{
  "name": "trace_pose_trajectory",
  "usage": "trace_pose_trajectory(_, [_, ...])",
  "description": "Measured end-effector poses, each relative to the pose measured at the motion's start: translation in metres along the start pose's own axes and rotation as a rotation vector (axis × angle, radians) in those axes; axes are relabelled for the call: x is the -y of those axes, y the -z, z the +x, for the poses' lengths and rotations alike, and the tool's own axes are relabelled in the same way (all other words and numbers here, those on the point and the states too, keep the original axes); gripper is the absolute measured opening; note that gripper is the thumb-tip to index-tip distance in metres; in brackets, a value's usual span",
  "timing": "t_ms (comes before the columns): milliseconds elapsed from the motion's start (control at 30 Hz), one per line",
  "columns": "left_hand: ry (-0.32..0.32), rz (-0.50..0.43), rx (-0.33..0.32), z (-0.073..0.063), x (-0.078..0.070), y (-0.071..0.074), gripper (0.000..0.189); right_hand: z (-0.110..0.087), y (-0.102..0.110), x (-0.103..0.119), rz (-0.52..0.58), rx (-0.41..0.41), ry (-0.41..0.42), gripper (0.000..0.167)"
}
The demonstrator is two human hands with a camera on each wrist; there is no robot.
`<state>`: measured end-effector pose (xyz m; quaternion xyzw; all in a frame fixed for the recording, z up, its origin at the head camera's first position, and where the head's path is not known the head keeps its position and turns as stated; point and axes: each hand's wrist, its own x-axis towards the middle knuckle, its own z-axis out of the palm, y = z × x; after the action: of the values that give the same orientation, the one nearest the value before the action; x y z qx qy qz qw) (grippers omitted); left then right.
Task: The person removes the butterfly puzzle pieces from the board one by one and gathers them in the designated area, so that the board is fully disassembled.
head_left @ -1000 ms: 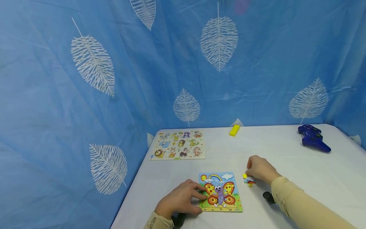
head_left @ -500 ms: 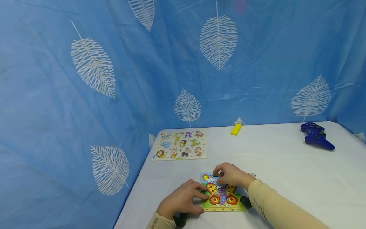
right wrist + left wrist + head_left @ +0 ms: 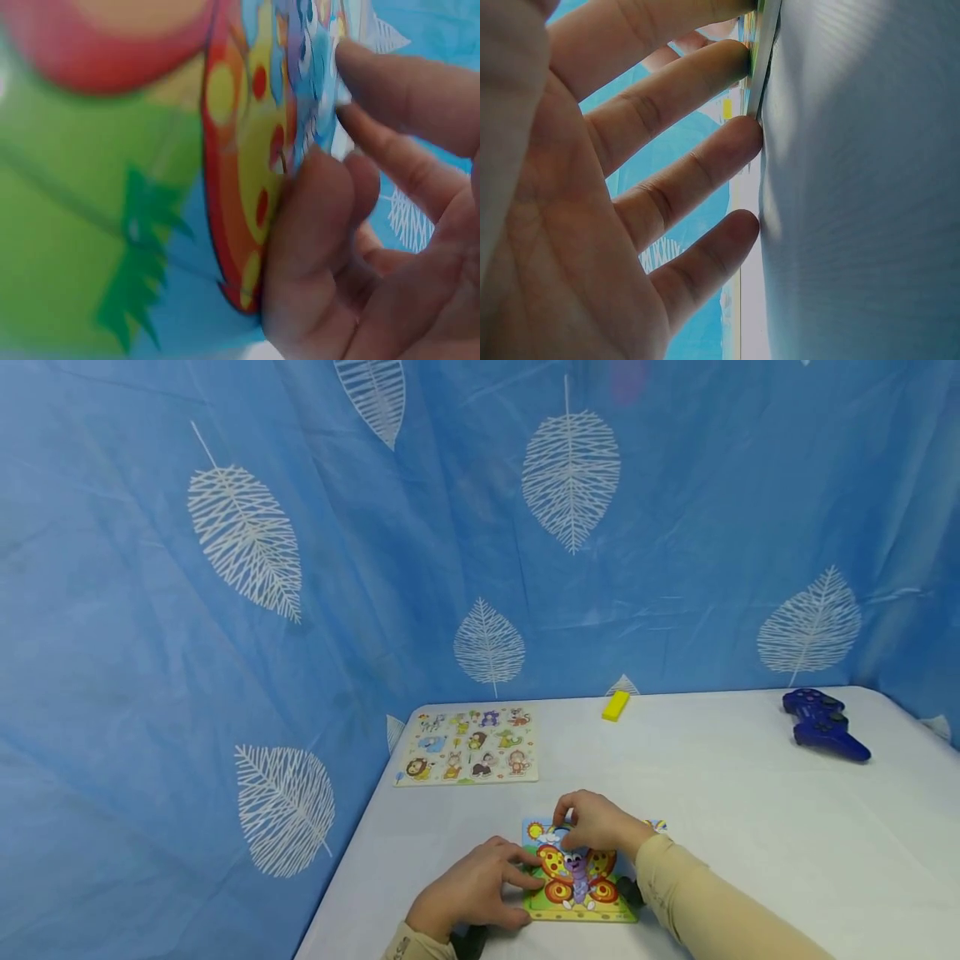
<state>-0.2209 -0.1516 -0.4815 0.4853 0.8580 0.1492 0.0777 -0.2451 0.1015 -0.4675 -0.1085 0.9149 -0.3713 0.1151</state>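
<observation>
A square butterfly puzzle board (image 3: 581, 916) lies on the table before me. My left hand (image 3: 472, 889) rests at its left side with fingers spread. In the left wrist view, straight fingertips (image 3: 739, 64) touch the board's edge. Over the upper part of the board, my right hand (image 3: 600, 827) has its thumb and fingers bent together. They pinch a light-blue puzzle piece (image 3: 322, 97) in the rainbow and cloud area, largely hidden by the hand. Behind the right wrist, another puzzle piece (image 3: 657, 825) shows at the board's right, partly covered.
An animal puzzle board (image 3: 467, 745) lies at the back left. Near the far edge sits a yellow block (image 3: 616, 706), and a blue game controller (image 3: 823, 724) lies at the far right. Blue leaf-patterned cloth (image 3: 405, 568) hangs behind the white table (image 3: 735, 777).
My right hand has moved left from the loose pieces beside the butterfly puzzle to the board's upper part. It stays there in the last half second. My left hand has kept its place.
</observation>
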Motion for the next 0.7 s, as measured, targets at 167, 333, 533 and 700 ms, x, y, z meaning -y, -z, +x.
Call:
trace_pose_trajectory(167, [0.000,-0.009,-0.023,-0.0010,-0.0009,-0.0024,0.042,-0.0011,-0.0047,0.0012,-0.050,-0.033,0.017,0.029])
trace_pose_trajectory(333, [0.012,-0.026,-0.030,-0.0016,-0.0010,-0.0030,0.042,-0.0023,-0.0055,0.0017,-0.065,-0.039,0.025,0.031])
trace_pose_trajectory(533, [0.033,-0.026,-0.016,-0.0003,-0.0011,-0.0038,0.043,-0.0015,-0.0071,-0.0013,-0.062,-0.038,0.010,0.034])
trace_pose_trajectory(700, [0.056,-0.029,-0.005,0.0005,-0.0029,-0.0015,0.044,-0.0009,-0.0083,-0.0045,-0.058,-0.052,0.008,0.029])
